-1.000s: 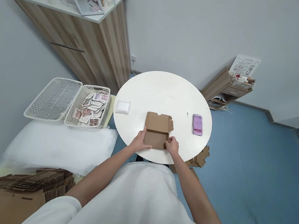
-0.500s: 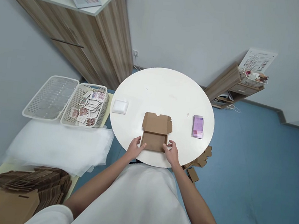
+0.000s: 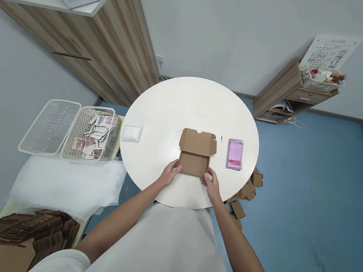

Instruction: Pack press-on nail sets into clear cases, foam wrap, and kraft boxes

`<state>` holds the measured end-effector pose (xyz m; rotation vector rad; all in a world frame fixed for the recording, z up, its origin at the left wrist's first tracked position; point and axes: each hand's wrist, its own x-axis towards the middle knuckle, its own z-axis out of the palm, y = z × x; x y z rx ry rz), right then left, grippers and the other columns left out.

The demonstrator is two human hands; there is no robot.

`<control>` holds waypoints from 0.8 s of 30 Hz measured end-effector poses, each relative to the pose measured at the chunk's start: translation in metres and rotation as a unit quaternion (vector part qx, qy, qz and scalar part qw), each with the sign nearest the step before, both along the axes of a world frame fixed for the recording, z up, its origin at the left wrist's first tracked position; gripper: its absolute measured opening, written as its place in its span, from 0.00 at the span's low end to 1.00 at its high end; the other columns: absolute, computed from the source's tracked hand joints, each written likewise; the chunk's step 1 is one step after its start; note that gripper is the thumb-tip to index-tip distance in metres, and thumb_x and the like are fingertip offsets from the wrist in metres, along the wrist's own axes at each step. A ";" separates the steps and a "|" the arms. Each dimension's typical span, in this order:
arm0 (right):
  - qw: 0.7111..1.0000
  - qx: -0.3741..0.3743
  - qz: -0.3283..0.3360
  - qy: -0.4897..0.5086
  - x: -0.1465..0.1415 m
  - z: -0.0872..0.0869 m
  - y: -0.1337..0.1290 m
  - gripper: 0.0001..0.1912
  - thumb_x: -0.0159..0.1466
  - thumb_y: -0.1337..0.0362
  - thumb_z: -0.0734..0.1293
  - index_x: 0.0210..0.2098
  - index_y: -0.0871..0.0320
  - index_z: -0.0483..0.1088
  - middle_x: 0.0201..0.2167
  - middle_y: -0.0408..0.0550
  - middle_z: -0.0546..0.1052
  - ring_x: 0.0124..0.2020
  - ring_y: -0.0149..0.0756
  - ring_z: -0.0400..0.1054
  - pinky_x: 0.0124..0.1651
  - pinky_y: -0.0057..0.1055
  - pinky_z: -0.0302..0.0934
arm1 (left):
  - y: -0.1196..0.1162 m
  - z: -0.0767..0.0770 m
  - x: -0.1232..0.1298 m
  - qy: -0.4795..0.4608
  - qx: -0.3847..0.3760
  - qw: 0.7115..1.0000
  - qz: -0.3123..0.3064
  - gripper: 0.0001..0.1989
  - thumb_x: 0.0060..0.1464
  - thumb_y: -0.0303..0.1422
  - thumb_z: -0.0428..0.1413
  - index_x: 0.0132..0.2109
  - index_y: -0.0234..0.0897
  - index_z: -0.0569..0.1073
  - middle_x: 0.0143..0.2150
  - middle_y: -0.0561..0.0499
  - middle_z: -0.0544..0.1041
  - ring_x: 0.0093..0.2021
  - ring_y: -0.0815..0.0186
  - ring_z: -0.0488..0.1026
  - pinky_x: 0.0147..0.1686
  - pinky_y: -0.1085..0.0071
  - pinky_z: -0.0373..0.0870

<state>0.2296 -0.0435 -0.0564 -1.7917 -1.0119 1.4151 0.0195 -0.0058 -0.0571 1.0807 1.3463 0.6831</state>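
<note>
An open brown cardboard box (image 3: 194, 164) rests on the round white table (image 3: 192, 102), its flapped lid standing up on the far side and its inside bare. At the box's near left corner, my left hand (image 3: 169, 173) grips the side wall, thumb over the edge. My right hand (image 3: 211, 184) closes on the near right corner in the same way. Left of the box lies a small white padded packet (image 3: 132, 133). To the right is a blurred purple item (image 3: 235, 154), its kind not clear.
On my left are a white basket (image 3: 111, 138) of small packets, a clear lidded tray (image 3: 50, 126), white sheets (image 3: 66, 183) and stacked flat cardboard (image 3: 46, 234). Cardboard pieces (image 3: 247, 190) lie on the floor at right. A cabinet (image 3: 120, 40) stands behind.
Both hands have moved the box away from my body, further onto the table and slightly right. The view has shifted a little too.
</note>
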 end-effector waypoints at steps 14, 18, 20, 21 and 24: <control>0.997 0.067 -0.029 -0.015 0.025 -0.020 0.014 0.32 0.59 0.51 0.57 0.59 0.58 0.48 0.56 0.57 0.57 0.43 0.36 0.65 0.45 0.35 0.63 | 0.024 0.008 0.031 -0.057 0.025 0.998 -0.032 0.28 0.54 0.46 0.46 0.58 0.36 0.58 0.58 0.45 0.62 0.58 0.58 0.58 0.55 0.62 0.57; 0.993 0.095 -0.073 0.012 0.025 -0.024 0.009 0.31 0.57 0.53 0.60 0.56 0.58 0.51 0.54 0.57 0.59 0.38 0.34 0.66 0.42 0.36 0.64 | 0.019 -0.003 0.029 -0.069 0.009 0.998 -0.009 0.31 0.53 0.47 0.48 0.59 0.36 0.56 0.60 0.44 0.59 0.59 0.57 0.55 0.56 0.61 0.56; 0.987 0.119 -0.104 -0.007 0.024 -0.023 0.005 0.29 0.57 0.55 0.60 0.55 0.57 0.51 0.54 0.57 0.58 0.34 0.31 0.66 0.39 0.35 0.64 | 0.014 -0.008 0.024 -0.056 -0.008 0.998 0.002 0.32 0.52 0.47 0.48 0.60 0.37 0.54 0.62 0.43 0.55 0.60 0.56 0.54 0.56 0.59 0.55; 0.984 0.136 -0.116 -0.027 0.023 -0.021 0.002 0.29 0.57 0.56 0.61 0.55 0.56 0.51 0.53 0.57 0.59 0.32 0.29 0.65 0.37 0.34 0.63 | 0.012 -0.009 0.020 -0.047 -0.013 0.999 0.004 0.32 0.52 0.46 0.48 0.60 0.38 0.54 0.62 0.43 0.54 0.60 0.56 0.53 0.56 0.58 0.55; 0.968 0.203 -0.116 -0.090 0.012 -0.010 -0.003 0.27 0.56 0.59 0.62 0.53 0.56 0.53 0.46 0.53 0.64 0.27 0.26 0.62 0.35 0.34 0.62 | 0.006 -0.007 -0.003 -0.026 0.005 1.000 0.015 0.30 0.53 0.46 0.47 0.60 0.39 0.54 0.62 0.43 0.54 0.60 0.56 0.53 0.56 0.56 0.53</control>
